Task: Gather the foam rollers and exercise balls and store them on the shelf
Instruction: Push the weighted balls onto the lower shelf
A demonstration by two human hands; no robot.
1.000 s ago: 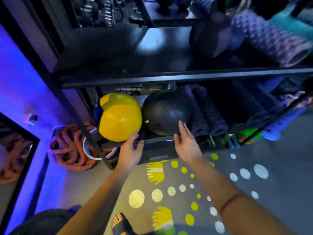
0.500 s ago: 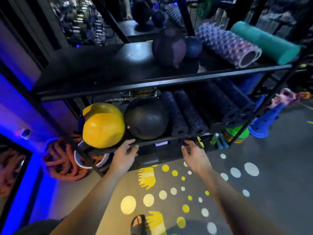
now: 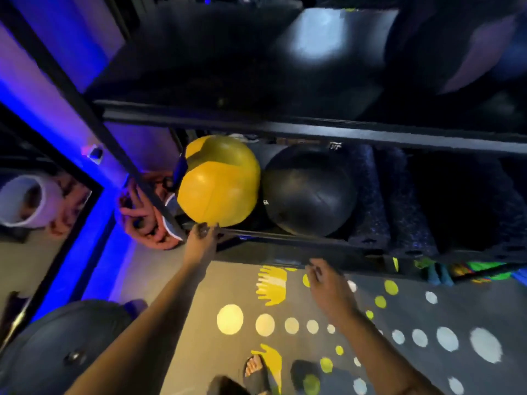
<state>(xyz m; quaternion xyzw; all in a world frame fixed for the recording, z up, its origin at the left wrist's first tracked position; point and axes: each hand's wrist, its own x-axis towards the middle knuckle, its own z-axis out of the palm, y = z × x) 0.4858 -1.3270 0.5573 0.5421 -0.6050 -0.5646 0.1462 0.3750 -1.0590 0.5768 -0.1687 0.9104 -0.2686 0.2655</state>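
Observation:
A yellow exercise ball (image 3: 219,183) and a black exercise ball (image 3: 308,192) sit side by side on the lower shelf (image 3: 288,240) of a black rack. Dark foam rollers (image 3: 368,195) lie lengthwise to the right of the black ball. My left hand (image 3: 201,242) reaches to the shelf's front rail just under the yellow ball, fingertips touching the rail; motion blur hides how they lie. My right hand (image 3: 328,283) hangs below the rail with loose fingers and holds nothing. A dark ball (image 3: 456,52) shows blurred at the right end of the upper shelf (image 3: 256,121).
An orange rope coil in a white bucket (image 3: 142,218) stands left of the rack by a mirror (image 3: 34,201). A large dark round object (image 3: 62,346) lies at the lower left. Painted dots (image 3: 229,319) mark the floor. My sandalled foot (image 3: 256,372) is below. Colourful items (image 3: 479,267) sit under the rack.
My right hand has drawn back from the black ball and the shelf rail, down toward me. My left hand stays at the rail under the yellow ball. The view has tilted downward.

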